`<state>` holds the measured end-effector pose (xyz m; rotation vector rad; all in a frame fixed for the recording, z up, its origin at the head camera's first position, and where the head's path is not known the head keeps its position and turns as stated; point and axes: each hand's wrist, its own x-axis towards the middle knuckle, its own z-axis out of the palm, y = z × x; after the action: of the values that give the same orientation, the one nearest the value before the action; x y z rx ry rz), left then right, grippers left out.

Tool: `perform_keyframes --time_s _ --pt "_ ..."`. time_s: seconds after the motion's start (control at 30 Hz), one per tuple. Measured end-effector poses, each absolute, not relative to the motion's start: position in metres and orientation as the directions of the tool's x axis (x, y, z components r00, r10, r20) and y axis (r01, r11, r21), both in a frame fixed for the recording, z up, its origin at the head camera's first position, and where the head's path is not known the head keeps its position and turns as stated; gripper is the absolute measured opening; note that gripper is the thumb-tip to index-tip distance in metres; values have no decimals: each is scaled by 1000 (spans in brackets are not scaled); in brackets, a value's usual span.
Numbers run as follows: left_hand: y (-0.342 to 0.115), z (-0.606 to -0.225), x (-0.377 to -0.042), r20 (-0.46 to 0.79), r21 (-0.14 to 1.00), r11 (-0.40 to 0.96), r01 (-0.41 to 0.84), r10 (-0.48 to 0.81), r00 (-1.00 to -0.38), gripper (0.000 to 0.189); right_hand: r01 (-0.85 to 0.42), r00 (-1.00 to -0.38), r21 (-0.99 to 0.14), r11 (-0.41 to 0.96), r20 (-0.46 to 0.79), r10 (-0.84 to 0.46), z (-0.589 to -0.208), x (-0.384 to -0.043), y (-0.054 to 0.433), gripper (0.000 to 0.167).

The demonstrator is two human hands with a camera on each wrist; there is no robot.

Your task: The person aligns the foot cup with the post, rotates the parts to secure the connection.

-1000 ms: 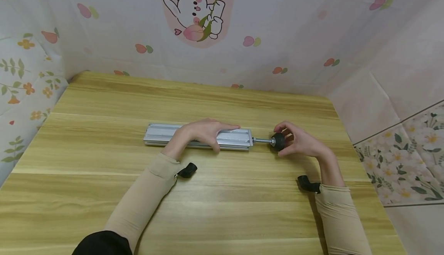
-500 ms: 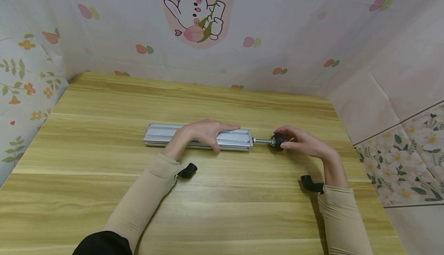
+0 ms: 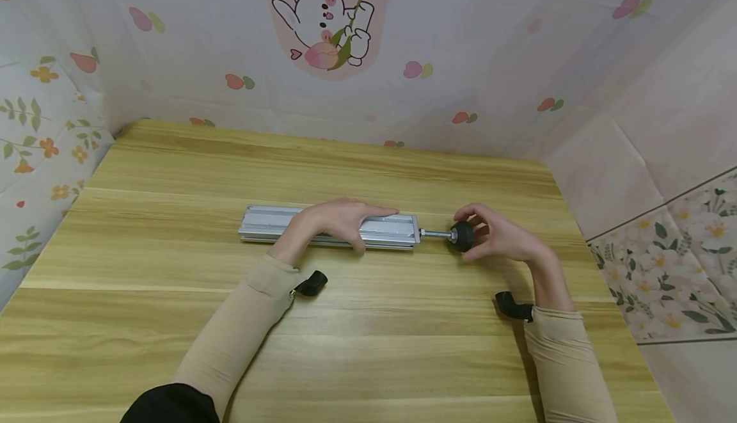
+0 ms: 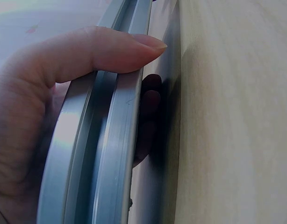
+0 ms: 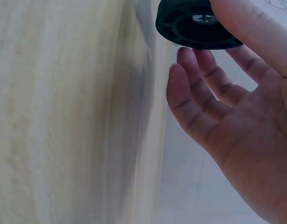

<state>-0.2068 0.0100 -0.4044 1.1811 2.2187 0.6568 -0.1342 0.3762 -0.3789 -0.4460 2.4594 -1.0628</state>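
A silver aluminium profile (image 3: 267, 223) lies lengthwise across the middle of the wooden table. My left hand (image 3: 340, 219) grips it from above; in the left wrist view the thumb (image 4: 111, 50) crosses its grooved face and fingertips (image 4: 150, 100) show at the far side. From its right end a threaded rod with nuts (image 3: 435, 233) sticks out, ending in a round black levelling foot (image 3: 462, 236). My right hand (image 3: 501, 234) has its thumb and fingers curled round that foot. In the right wrist view the foot's hollow underside and a cross-head screw (image 5: 205, 19) show.
The wooden table (image 3: 368, 346) runs back to a patterned cloth (image 3: 460, 45). Black wrist cameras (image 3: 311, 283) sit on both beige sleeves (image 3: 567, 359). Flowered sheeting (image 3: 685, 256) stands along the right side.
My right hand closed its thumb and fingers nearer together on the foot half a second ago, then spread them wider and shifted slightly left. The left hand and profile stay put.
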Motion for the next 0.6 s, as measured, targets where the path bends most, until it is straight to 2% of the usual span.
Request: perform_keyframes --time_s 0.17,0.4,0.6 --pt "10 -406 -208 -225 636 494 593 854 -470 107 -140 -866 -733 666 -236 -441 -381 -136 376 70" --pt "10 -404 -207 -226 633 499 592 851 -475 107 -191 -846 -686 702 -248 -472 -378 -135 384 46" --pt "11 -403 -207 -226 631 500 593 850 -476 107 -177 -838 -690 702 -269 -475 -376 -135 385 41"
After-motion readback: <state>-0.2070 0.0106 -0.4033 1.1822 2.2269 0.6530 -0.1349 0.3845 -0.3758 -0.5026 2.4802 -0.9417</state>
